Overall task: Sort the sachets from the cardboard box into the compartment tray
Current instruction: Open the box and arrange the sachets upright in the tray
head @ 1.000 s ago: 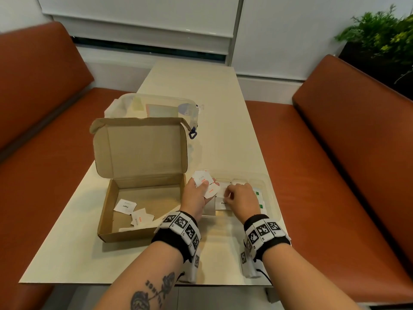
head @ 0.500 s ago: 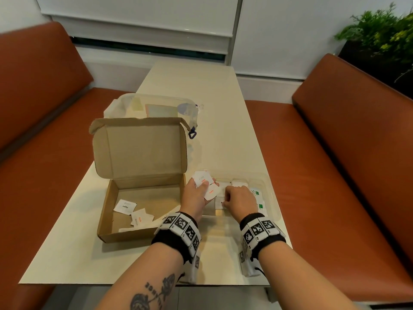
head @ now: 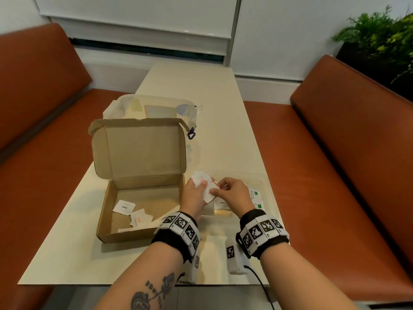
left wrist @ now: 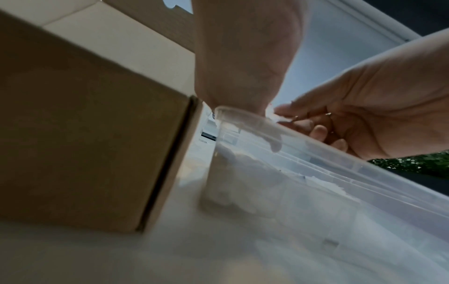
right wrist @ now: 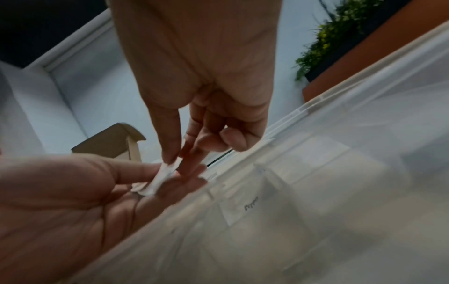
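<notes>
An open cardboard box (head: 116, 211) holds a pepper sachet (head: 124, 206) and a salt sachet (head: 140, 218). To its right lies the clear compartment tray (head: 269, 193) with a pepper sachet (head: 220, 204) and green stevia sachets (head: 254, 193) in separate compartments. My left hand (head: 196, 191) holds a small fan of white sachets (head: 201, 179) over the tray's left end. My right hand (head: 225, 190) pinches the near sachet (head: 210, 195) of that fan between thumb and forefinger. In the right wrist view the pinched sachet (right wrist: 161, 177) lies across my left fingers (right wrist: 189, 182).
A clear lidded plastic container (head: 156, 108) stands behind the box's raised lid (head: 138, 148). Brown bench seats (head: 335, 175) flank the narrow table (head: 190, 86). A potted plant (head: 380, 39) is at the far right.
My right hand has lifted off the tray's compartments and moved left to pinch a sachet held in my left hand. The left hand has barely moved.
</notes>
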### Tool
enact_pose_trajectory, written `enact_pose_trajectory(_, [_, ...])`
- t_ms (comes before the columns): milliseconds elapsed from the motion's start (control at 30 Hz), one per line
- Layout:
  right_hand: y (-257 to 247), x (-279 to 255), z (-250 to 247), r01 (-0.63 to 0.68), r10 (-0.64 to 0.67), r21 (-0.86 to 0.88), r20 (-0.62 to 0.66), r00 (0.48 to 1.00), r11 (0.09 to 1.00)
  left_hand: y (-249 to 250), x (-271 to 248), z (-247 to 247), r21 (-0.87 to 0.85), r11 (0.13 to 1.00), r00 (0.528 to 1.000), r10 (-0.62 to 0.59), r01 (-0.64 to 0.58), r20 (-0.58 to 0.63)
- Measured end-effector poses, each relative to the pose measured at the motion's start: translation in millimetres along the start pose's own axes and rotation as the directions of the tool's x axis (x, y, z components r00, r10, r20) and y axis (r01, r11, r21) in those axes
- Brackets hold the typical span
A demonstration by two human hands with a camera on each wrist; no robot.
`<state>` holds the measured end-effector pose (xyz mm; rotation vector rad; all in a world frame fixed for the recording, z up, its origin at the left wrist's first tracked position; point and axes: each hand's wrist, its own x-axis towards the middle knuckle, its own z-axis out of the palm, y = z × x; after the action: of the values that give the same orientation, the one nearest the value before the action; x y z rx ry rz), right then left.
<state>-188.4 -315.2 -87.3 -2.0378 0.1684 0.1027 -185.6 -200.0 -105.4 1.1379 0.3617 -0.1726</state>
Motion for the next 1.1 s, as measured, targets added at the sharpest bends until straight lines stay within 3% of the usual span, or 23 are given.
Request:
enact_pose_trajectory(167, [1,1,-15,0.039,-0.034,0.111,-0.050,0.998,0.993,0,0,1,0.015,0.999,0.998,-0.038,0.038,0.056])
enact_pose_trajectory(300, [2,1,-28,0.123,-0.124,0.055,0.003,0.992,0.991,1,-2,4,0.088,0.996,0.990,-0.046,0.035,0.133])
enact_pose_trajectory(467, [2,4,-37,0.135,-0.135,-0.060,0.009,0.991,0.989,10,-6,9,0.115,0.993,0.968,-0.065,0.037,0.244])
enact_pose_trajectory(600, [-3,5,-46,0.160,-0.160,-0.046,0.003,0.987,0.986,5,-6,12,0.149,0.989,0.974,-0.015,-0.020,0.228])
enact_pose_trajectory(833, [-1,5,-50,0.121,-0.122,-0.031,-0.048,0.991,0.992,-3,-6,20,-0.040,0.999,0.983,-0.011,0.019,0.185])
enact_pose_trajectory(1100, [7,5,-52,0.139,-0.139,0.001,-0.078,0.987,0.990,-6,-10,26,0.082,0.997,0.978,-0.003,-0.014,0.210])
